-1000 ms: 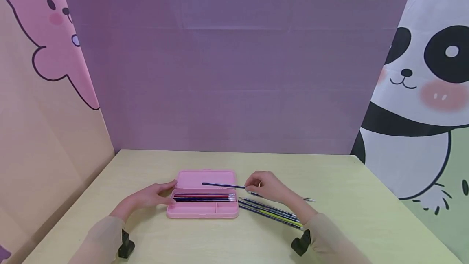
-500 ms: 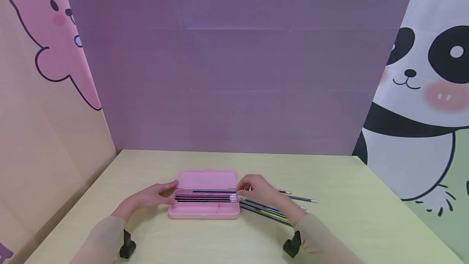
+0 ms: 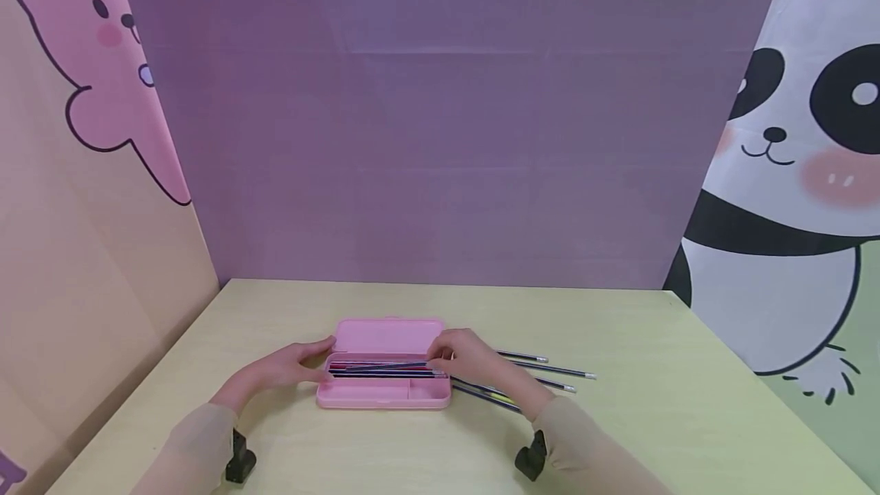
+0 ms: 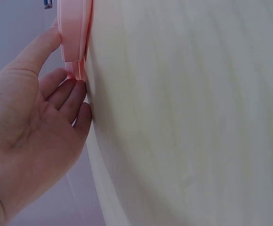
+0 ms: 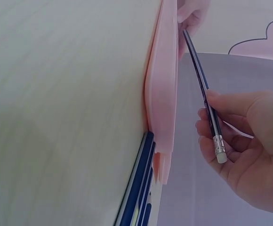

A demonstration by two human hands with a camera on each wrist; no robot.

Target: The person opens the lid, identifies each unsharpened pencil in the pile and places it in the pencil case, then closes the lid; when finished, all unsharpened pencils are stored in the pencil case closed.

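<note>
An open pink pencil case [image 3: 360,396] lies on the table, its lid [image 3: 388,334] tipped back on the far side. Several dark and red pencils [image 3: 385,375] lie lengthwise inside it. My left hand [image 3: 282,367] rests at the case's left end; in the left wrist view the thumb touches the case end and the loosely bent fingers touch the lid. Over the case's right end, my right hand [image 3: 464,354] pinches a dark striped pencil [image 5: 200,70] between thumb and fingers. Its white eraser end points back toward the palm, and its other end reaches left over the pencils inside.
Several loose pencils [image 3: 567,371] lie on the table right of the case, partly hidden under my right forearm; one is yellow-green. A purple backdrop [image 3: 440,136] stands behind the table, with cartoon-printed panels at both sides.
My right hand has moved left and lower with the pencil, from above the loose pencils to the case's right end. The left hand stays at the case's left end.
</note>
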